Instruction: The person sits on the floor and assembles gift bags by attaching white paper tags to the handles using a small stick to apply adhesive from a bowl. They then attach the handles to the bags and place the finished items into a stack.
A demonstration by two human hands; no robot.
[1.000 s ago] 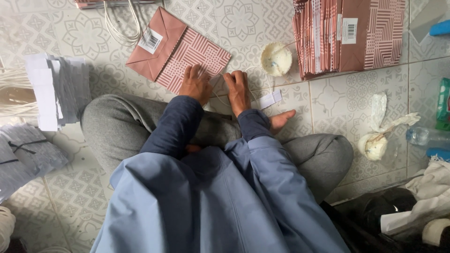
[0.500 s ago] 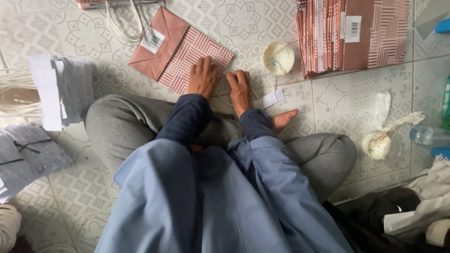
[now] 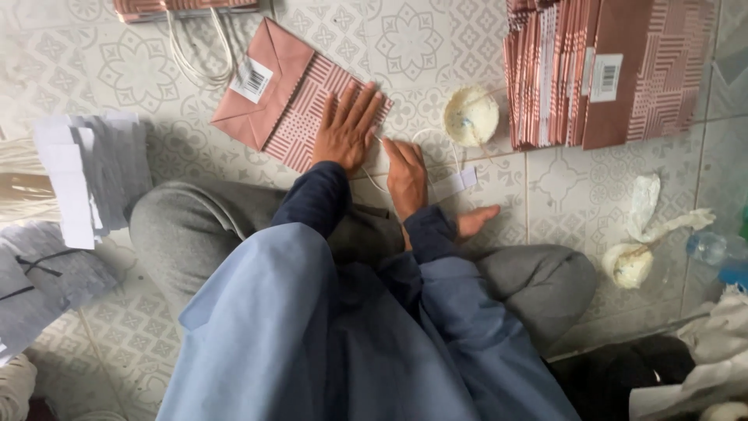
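Patterned floor tiles point(image 3: 234, 47) carry the work. Left hand point(image 3: 345, 129) lies open, fingers point(image 3: 366, 105) spread flat on a pink striped paper bag point(image 3: 280, 101); right hand point(image 3: 407, 175) rests loosely curled just beside, at its four o'clock, near a white string point(image 3: 374, 181). At two o'clock stands a stack of folded bags point(image 3: 608, 70), apparently finished; this bag lies flat, barcode label up.

Matt pink paper bag point(image 3: 292, 105) on glossy patterned floor tiles point(image 3: 405, 39); grey trousers point(image 3: 202, 230) look like soft cloth.
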